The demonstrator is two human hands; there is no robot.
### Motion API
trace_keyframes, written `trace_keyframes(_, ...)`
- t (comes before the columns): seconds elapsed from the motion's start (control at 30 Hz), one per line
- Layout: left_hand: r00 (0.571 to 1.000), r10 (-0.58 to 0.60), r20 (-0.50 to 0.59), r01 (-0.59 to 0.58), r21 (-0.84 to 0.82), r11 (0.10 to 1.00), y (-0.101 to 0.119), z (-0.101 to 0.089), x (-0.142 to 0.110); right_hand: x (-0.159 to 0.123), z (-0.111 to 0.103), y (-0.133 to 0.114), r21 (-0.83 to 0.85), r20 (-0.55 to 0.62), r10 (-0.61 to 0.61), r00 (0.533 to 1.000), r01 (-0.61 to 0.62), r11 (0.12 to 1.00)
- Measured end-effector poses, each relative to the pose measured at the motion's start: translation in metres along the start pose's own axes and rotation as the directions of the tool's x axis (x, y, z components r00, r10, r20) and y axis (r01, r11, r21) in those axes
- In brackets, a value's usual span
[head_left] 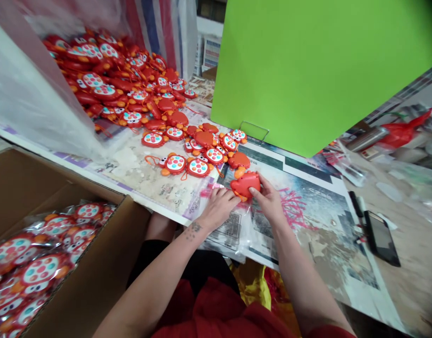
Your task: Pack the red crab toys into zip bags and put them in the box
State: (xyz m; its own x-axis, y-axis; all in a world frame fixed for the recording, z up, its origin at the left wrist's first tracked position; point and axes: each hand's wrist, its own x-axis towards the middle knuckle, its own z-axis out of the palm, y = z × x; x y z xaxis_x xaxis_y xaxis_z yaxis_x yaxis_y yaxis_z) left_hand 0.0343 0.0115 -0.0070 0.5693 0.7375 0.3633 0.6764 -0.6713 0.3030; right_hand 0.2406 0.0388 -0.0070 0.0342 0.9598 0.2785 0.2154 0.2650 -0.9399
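My right hand grips a red crab-shaped toy, thumb on its plain red back and fingers around the far edge. Its orange parts point left and toward me. At the toy's lower left edge is my left hand, with fingers curled together; whatever they pinch is hidden. A clear plastic bag seems to lie flat on the table below both hands. Just beyond, similar toys are scattered, some showing white faces with coloured buttons, others lying back up.
A large heap of these toys spills from a striped sack at the back left. An open cardboard box holds bagged toys at left. A green panel stands behind. A phone and plastic bags lie right.
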Motion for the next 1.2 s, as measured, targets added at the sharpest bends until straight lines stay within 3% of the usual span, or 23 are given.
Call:
trace_keyframes(0.27, 0.972, -0.098, -0.213, 0.092, -0.035, 0.995, 0.000, 0.001, 0.001, -0.003, 0.013, -0.009, -0.147, 0.105, 0.043, 0.994, -0.027, 0.989)
trace_keyframes(0.37, 0.960, -0.103, -0.261, 0.103, -0.015, 0.995, 0.000, 0.000, 0.002, -0.003, 0.017, -0.014, -0.199, 0.278, 0.053, 0.959, 0.003, 0.980)
trace_keyframes(0.47, 0.950, -0.136, -0.280, 0.126, -0.052, 0.991, 0.001, -0.001, 0.003, -0.002, 0.021, -0.019, -0.283, 0.431, -0.008, 0.902, 0.143, 0.949)
trace_keyframes(0.57, 0.937, -0.204, -0.284, 0.156, -0.182, 0.971, 0.000, -0.003, 0.004, -0.001, 0.019, -0.022, -0.430, 0.296, -0.054, 0.954, 0.183, 0.884)
trace_keyframes(0.67, 0.924, -0.290, -0.250, 0.208, -0.305, 0.929, -0.001, -0.004, 0.006, -0.003, 0.011, -0.021, -0.549, 0.130, 0.024, 0.991, 0.052, 0.834)
trace_keyframes(0.8, 0.928, -0.330, -0.173, 0.243, -0.391, 0.888, -0.002, -0.008, 0.007, -0.009, 0.004, -0.013, -0.569, 0.222, 0.095, 0.971, 0.050, 0.821)
trace_keyframes(1.0, 0.959, -0.262, 0.109, 0.283, -0.446, 0.849, -0.009, -0.033, 0.012, -0.012, 0.010, -0.014, -0.510, 0.280, 0.027, 0.960, 0.125, 0.851)
trace_keyframes(1.2, 0.942, -0.268, 0.203, 0.328, -0.382, 0.864, 0.005, -0.059, 0.016, -0.014, 0.020, -0.021, -0.390, 0.170, -0.102, 0.980, 0.162, 0.906)
